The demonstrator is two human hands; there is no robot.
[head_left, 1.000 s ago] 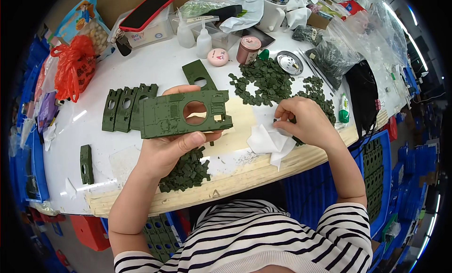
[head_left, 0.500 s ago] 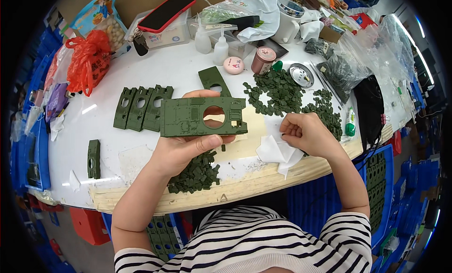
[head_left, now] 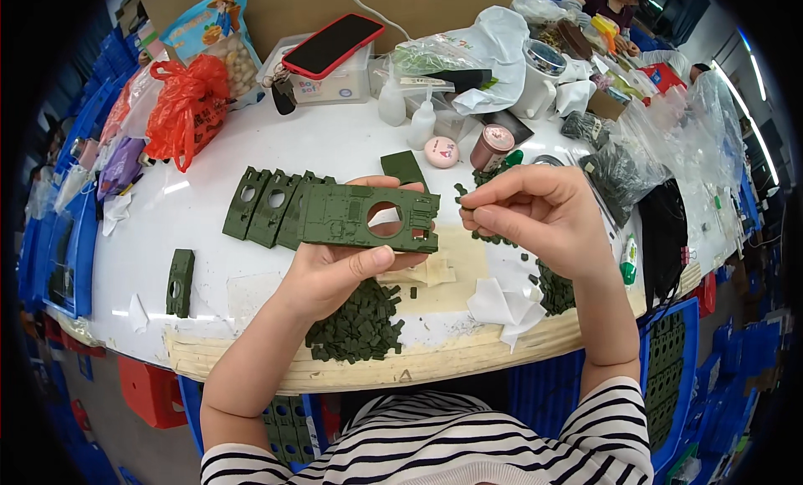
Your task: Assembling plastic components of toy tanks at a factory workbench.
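A dark green plastic tank hull (head_left: 333,216) with a round hole lies level in my left hand (head_left: 330,272), thumb along its near edge. My right hand (head_left: 542,222) is raised just right of the hull, thumb and forefinger pinching a small dark green piece (head_left: 467,211). The piece is apart from the hull. Similar hulls (head_left: 269,207) lean in a row behind and left, and another hull (head_left: 403,167) lies partly hidden behind the held one. Small green pieces form a near pile (head_left: 355,324); my right hand partly covers the piles behind it.
A lone hull (head_left: 179,283) stands at the left. White tissue (head_left: 506,308) lies near the pale front edge strip (head_left: 276,358). Behind are squeeze bottles (head_left: 421,124), a pink round case (head_left: 442,151), a brownish-pink tin (head_left: 492,146) and a red-cased phone (head_left: 333,46). A green-capped tube (head_left: 628,259) lies right.
My right hand has risen from beside the tissue and moved left toward the hull, the small piece now showing in its fingertips. The view has shifted slightly; the left hand still holds the hull.
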